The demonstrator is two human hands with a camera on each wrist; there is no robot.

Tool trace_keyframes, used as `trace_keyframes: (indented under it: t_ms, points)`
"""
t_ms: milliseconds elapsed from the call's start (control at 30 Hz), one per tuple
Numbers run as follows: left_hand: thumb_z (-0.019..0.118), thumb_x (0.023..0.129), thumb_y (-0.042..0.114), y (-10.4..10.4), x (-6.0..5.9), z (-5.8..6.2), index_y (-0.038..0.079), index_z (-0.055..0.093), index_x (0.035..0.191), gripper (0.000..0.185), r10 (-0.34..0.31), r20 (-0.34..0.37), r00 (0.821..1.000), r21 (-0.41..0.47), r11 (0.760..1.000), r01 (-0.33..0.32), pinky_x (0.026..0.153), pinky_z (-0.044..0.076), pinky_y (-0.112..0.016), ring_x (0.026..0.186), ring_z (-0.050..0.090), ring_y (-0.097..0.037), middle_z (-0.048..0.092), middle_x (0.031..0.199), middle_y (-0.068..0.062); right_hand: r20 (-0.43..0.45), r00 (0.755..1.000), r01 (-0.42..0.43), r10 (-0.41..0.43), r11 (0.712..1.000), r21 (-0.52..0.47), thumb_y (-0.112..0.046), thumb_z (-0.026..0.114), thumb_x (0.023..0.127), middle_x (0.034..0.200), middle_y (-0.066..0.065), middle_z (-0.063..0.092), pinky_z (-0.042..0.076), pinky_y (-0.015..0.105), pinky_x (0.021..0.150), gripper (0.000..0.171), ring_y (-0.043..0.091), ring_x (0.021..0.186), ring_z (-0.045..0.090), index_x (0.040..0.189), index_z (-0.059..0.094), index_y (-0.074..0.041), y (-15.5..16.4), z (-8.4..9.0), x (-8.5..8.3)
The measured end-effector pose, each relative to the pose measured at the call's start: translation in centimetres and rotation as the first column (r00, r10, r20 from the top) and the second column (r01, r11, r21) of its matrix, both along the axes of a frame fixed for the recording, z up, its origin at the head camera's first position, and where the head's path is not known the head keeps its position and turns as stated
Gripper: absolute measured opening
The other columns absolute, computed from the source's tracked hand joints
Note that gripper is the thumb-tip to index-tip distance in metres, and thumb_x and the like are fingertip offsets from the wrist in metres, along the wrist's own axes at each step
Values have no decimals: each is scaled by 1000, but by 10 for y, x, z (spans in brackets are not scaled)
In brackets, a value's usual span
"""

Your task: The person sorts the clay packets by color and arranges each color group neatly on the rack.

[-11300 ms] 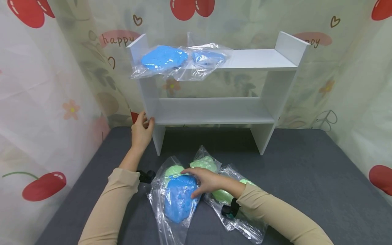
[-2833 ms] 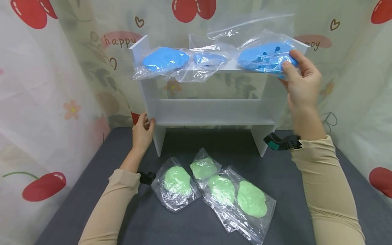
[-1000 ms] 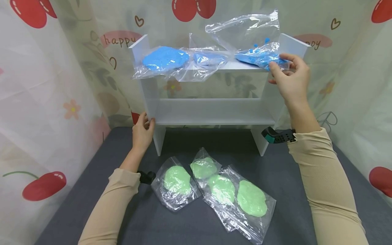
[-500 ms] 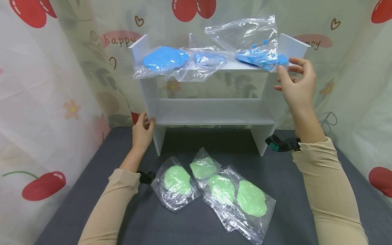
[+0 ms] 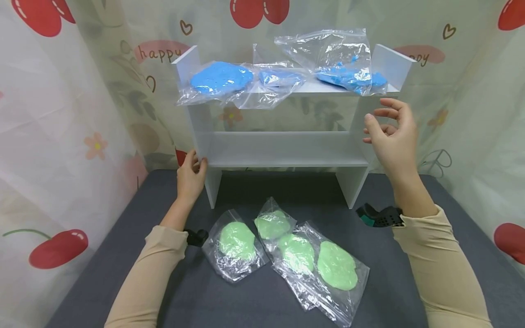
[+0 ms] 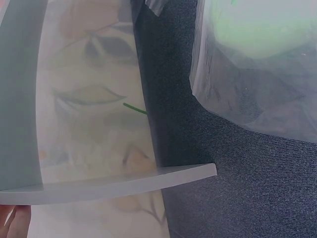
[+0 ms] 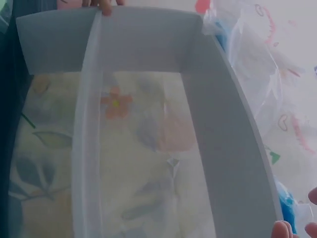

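Observation:
A white two-tier shelf (image 5: 287, 148) stands on the grey cloth. Its top board carries three clear bags of blue putty: left (image 5: 219, 78), middle (image 5: 280, 77), right (image 5: 348, 74). My left hand (image 5: 196, 164) grips the shelf's left side panel at the lower board. My right hand (image 5: 381, 125) hangs empty in the air, fingers loosely bent, just below the right blue bag and in front of the right side panel. Several bags of green putty (image 5: 297, 253) lie on the cloth in front of the shelf. The left wrist view shows one green bag (image 6: 257, 34) and a shelf board (image 6: 109, 186).
The grey cloth (image 5: 410, 196) runs bare to the right of the shelf's foot. Printed curtains (image 5: 61, 114) close in the left, back and right sides. The lower shelf board (image 5: 283, 155) holds nothing. In the right wrist view the shelf's boards (image 7: 148, 44) fill the frame.
My right hand set the third blue bag on the top board's right end, let go and dropped lower. The left hand stayed on the side panel.

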State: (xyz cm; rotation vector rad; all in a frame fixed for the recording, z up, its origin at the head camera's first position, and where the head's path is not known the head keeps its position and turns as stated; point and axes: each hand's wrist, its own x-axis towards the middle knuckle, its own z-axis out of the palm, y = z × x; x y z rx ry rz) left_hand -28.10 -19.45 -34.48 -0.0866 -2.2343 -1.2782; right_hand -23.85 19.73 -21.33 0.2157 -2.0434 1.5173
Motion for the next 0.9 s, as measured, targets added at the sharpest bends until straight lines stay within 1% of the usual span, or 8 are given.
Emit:
trace_keyframes:
  t_ms: [167,300,400,567,667,733,833,900]
  points:
    - [50,96,20,0,0,0,8,50,131,37,9,5,1000,-3,1000,-9,80,53,-50,104,64,-36,63,118,-22,19,995,-96,95,990,107,-15,57,92,101,-11,48,52,12,61,36,-1,67,60,127,49,-8,-2,-21,5]
    - [50,96,20,0,0,0,8,50,131,37,10,9,1000,-3,1000,-10,79,54,-50,104,65,-36,63,118,-22,61,985,-170,161,967,190,-14,56,93,99,-11,50,53,13,63,38,-1,69,61,128,47,-2,-3,-37,8]
    - [50,96,19,1,0,1,8,50,131,36,5,3,1000,1,1000,-5,80,53,-50,104,65,-36,63,117,-22,107,973,-227,206,943,242,-15,55,93,100,-9,50,53,15,66,40,-3,71,61,129,46,-1,-4,-47,10]
    - [50,96,18,1,0,1,8,49,132,38,1,-5,1000,8,1000,-1,80,53,-51,104,64,-37,63,118,-23,176,944,-319,278,905,283,-15,55,94,100,-2,53,54,19,68,39,-5,74,61,129,46,-1,-6,-60,12]
    - [50,96,18,0,-1,0,9,49,133,38,2,-2,1000,9,1000,-2,80,53,-50,104,65,-36,63,118,-22,207,930,-357,304,882,308,-14,55,94,103,5,55,54,19,69,39,-5,75,60,130,46,-1,-7,-68,13]
    - [50,96,18,0,-2,-1,9,49,133,38,5,-2,1000,13,1000,-5,80,53,-50,104,64,-36,63,118,-22,235,919,-382,317,864,327,-14,55,94,105,10,56,53,20,69,39,-4,76,60,130,46,-2,-8,-75,13]
    - [50,96,18,0,-1,-1,8,49,133,38,4,-2,1000,11,1000,-4,81,53,-50,104,64,-36,63,118,-23,292,890,-438,349,832,340,-15,55,94,107,14,57,53,23,71,40,-2,78,59,132,45,-5,-8,-85,13]
    - [50,96,18,0,-1,0,8,49,132,38,4,0,1000,9,1000,-4,81,53,-50,104,64,-36,63,118,-23,333,863,-486,381,805,339,-15,55,94,107,16,57,53,25,73,41,0,79,60,133,44,-6,-7,-92,11]
